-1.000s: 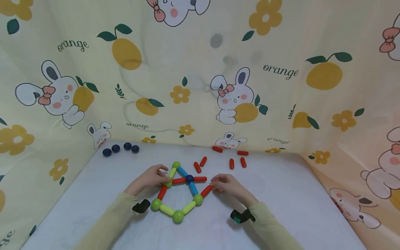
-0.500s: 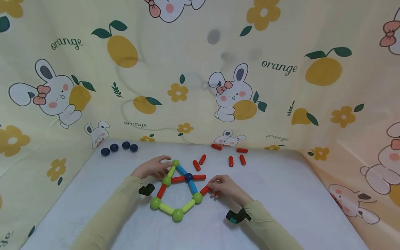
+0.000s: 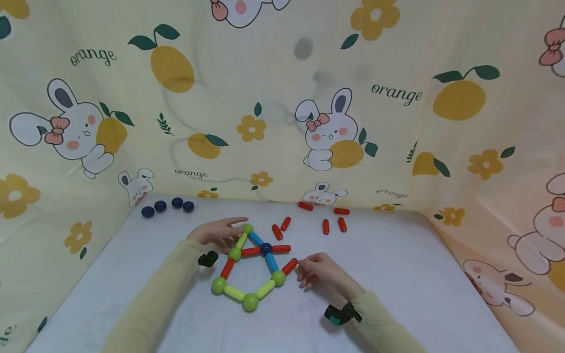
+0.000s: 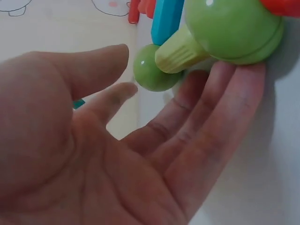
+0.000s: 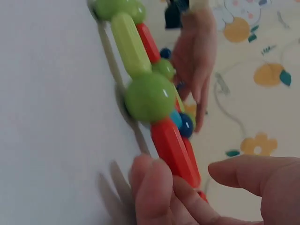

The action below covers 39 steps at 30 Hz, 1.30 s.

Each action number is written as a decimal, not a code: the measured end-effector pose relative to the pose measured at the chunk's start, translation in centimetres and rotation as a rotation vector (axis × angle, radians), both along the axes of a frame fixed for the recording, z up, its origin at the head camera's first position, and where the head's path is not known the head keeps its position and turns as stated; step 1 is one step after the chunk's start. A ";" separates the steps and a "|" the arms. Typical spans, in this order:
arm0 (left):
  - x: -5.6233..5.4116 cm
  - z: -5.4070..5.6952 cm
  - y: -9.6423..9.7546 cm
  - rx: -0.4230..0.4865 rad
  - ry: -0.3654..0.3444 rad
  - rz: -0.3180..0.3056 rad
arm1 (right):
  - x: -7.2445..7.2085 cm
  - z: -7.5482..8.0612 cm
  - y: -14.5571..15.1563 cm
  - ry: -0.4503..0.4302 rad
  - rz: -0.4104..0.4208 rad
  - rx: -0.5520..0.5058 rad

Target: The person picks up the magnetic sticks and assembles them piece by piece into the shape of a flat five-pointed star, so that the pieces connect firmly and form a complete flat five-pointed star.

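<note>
One assembly of glossy, plastic-looking balls and rods [image 3: 271, 263] lies at the middle of the white worktop [image 3: 393, 284], between the two hands. Five green balls, one dark blue ball [image 3: 266, 248], three yellow-green rods [image 3: 234, 293], two light blue rods and four red rods are counted in it. The parts form a five-sided loop with a triangle adjoining its far left side. Two red rods have a free end: one at the dark blue ball, the other [image 3: 290, 266] at the right-hand green ball [image 3: 278, 278]. The left hand [image 3: 216, 231] is unclenched beside the triangle, thumb apart, fingertips at the green ball [image 3: 235, 254] on the loop's left; firm contact cannot be confirmed. The right hand [image 3: 321, 272] is released, fingers loosely bent just beside the red rod's free end, thumb clear of it. Six loose red rods [image 3: 325, 226] lie farther back, and four loose dark blue balls [image 3: 160, 206] sit at the worktop's far left, before a rabbit-and-orange printed cloth [image 3: 273, 162].
</note>
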<state>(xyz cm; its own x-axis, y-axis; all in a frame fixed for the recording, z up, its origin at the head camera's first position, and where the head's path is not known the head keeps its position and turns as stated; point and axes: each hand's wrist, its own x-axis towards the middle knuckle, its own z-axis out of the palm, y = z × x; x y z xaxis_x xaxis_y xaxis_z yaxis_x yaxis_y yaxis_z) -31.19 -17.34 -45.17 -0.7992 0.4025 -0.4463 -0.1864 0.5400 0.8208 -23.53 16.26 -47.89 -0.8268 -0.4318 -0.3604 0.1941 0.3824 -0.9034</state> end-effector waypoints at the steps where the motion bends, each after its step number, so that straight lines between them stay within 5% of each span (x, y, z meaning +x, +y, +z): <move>1: 0.0 0.1 0.0 -0.009 0.000 -0.008 | 0.4 0.0 -0.2 -0.017 0.015 -0.008; 9: -0.2 -0.2 0.0 -0.013 0.008 0.008 | 2.6 -0.3 -2.4 -0.090 0.132 -0.022; 13: 0.1 -1.0 -0.1 0.021 0.018 0.033 | 3.0 -0.2 -3.1 -0.046 0.118 0.015; 21: 3.0 -2.1 -1.3 0.073 0.071 0.157 | 2.6 0.0 -2.8 0.080 0.043 0.147; 31: 6.7 -2.3 -3.1 0.032 0.116 0.277 | -0.2 0.3 -2.5 0.189 0.056 0.245; 35: 8.1 -1.9 -3.4 0.015 0.126 0.261 | -1.9 0.3 -2.5 0.199 0.069 0.243; 39: 9.4 -1.5 -3.4 0.043 0.125 0.175 | -3.5 0.2 -2.5 0.216 0.091 0.216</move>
